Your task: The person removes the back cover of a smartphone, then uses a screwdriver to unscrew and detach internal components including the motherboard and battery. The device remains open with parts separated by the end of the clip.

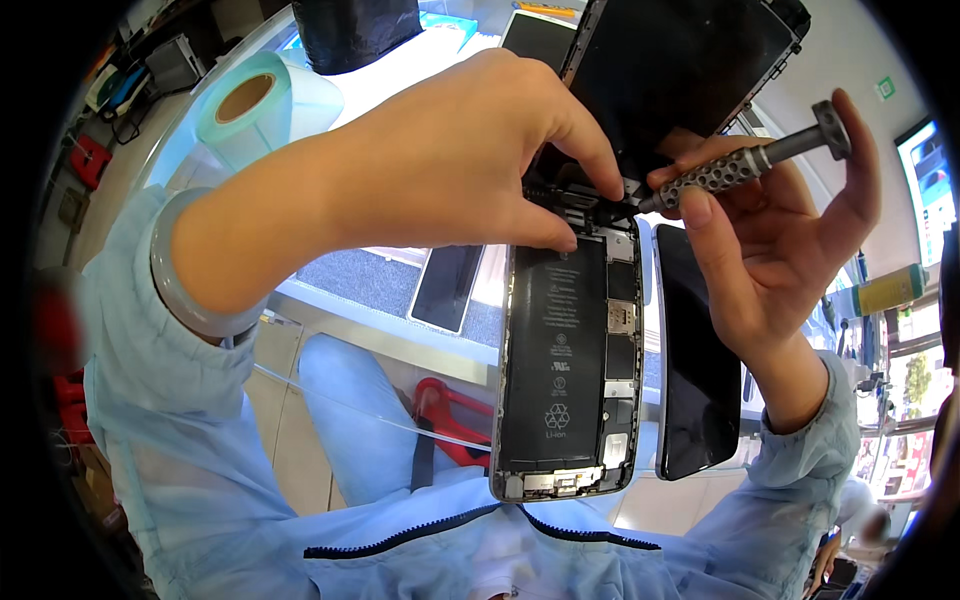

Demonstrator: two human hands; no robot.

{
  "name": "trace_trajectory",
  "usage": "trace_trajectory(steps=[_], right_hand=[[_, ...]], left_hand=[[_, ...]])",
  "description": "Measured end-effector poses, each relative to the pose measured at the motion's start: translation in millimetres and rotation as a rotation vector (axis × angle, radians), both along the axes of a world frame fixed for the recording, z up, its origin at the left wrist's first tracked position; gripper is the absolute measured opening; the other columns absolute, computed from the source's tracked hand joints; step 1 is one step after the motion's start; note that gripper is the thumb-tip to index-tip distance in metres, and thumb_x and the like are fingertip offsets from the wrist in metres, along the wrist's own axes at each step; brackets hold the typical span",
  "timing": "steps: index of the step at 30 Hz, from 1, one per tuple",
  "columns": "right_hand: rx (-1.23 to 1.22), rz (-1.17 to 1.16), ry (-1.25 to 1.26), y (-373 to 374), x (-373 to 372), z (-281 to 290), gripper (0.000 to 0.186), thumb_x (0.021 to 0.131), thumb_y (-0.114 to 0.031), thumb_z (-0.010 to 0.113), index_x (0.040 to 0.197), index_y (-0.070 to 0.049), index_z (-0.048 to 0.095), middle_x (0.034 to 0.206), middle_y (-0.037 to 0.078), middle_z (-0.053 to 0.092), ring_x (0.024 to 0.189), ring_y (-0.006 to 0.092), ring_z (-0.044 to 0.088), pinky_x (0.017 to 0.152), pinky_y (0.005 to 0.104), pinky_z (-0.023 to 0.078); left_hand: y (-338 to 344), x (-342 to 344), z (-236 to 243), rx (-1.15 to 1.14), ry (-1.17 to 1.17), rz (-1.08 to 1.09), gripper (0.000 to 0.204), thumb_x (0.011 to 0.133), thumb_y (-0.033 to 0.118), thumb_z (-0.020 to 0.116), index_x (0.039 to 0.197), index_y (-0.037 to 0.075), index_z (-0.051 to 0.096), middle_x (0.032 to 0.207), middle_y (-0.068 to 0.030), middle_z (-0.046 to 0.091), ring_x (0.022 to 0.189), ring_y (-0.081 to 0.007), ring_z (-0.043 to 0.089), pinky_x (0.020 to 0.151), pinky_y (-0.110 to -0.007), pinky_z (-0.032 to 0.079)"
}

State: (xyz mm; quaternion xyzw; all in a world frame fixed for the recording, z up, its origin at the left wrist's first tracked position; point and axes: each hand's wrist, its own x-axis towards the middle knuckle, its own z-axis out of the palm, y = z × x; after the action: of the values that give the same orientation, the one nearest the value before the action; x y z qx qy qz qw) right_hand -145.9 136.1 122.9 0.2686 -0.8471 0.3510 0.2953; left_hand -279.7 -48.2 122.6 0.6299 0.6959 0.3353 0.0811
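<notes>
Where the opened phone (620,345) extends toward the body between both hands, its slim metal rim encloses a matte black rectangular battery (555,350) and small silvery plates. Over its upper end, the left hand (490,150) curves with thumb and forefinger parted; whether they pinch any part, I cannot tell. The right hand (775,230) pinches a metal screwdriver (725,172), its cylindrical grip dimpled and its tip at that same end. Right of the phone lies a glossy black handset (697,365) with rounded corners; to its left, a white-edged one (447,290) rests on a fuzzy grey mat (365,285) upon the pale worktop (400,334). Beyond are a smooth dark display panel (680,70), a pale green roll (225,125) with a brown core and a wrinkled black package (358,35).
</notes>
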Motion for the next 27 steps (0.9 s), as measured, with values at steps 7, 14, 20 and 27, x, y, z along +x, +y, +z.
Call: trace_trajectory(steps=[7,14,20,27], right_hand=[[-0.065,0.023,-0.01,0.5,-0.4,-1.9,0.082,0.088,0.004,0.055,0.143,-0.012,-0.003,0.103,0.023,0.059,0.087,0.0256,0.066,0.077,0.0328,0.056],[-0.121,0.045,-0.038,-1.4,-1.0,1.0,0.082,0.087,0.005,0.056,0.143,-0.011,-0.002,0.103,0.022,0.059,0.087,0.0248,0.066,0.076,0.0327,0.056],[-0.08,0.073,-0.007,-6.0,-6.0,5.9,0.082,0.084,0.007,0.059,0.143,-0.009,0.004,0.106,0.023,0.059,0.089,0.0248,0.066,0.078,0.0323,0.056],[0.008,-0.006,-0.017,-9.0,0.6,20.3,0.08,0.081,0.006,0.061,0.14,-0.008,0.009,0.108,0.022,0.059,0.087,0.0206,0.064,0.074,0.0286,0.052]], left_hand=[[-2.6,3.7,6.6,0.019,0.038,-0.01,0.037,0.064,0.001,0.078,0.099,0.008,0.07,0.093,-0.0064,0.069,0.082,-0.0189,0.066,0.068,-0.028,0.054],[-4.6,3.6,6.2,-0.004,0.011,0.002,0.036,0.065,0.002,0.077,0.099,0.007,0.07,0.093,-0.0072,0.069,0.085,-0.0197,0.067,0.07,-0.029,0.055],[-7.5,4.0,6.8,-0.019,-0.003,0.018,0.036,0.064,0.001,0.077,0.099,0.007,0.07,0.093,-0.0072,0.069,0.085,-0.0193,0.066,0.07,-0.029,0.054],[-5.0,6.8,7.4,0.023,-0.004,0.011,0.035,0.064,0.001,0.079,0.097,0.002,0.068,0.091,-0.0087,0.068,0.086,-0.0188,0.066,0.074,-0.029,0.055]])
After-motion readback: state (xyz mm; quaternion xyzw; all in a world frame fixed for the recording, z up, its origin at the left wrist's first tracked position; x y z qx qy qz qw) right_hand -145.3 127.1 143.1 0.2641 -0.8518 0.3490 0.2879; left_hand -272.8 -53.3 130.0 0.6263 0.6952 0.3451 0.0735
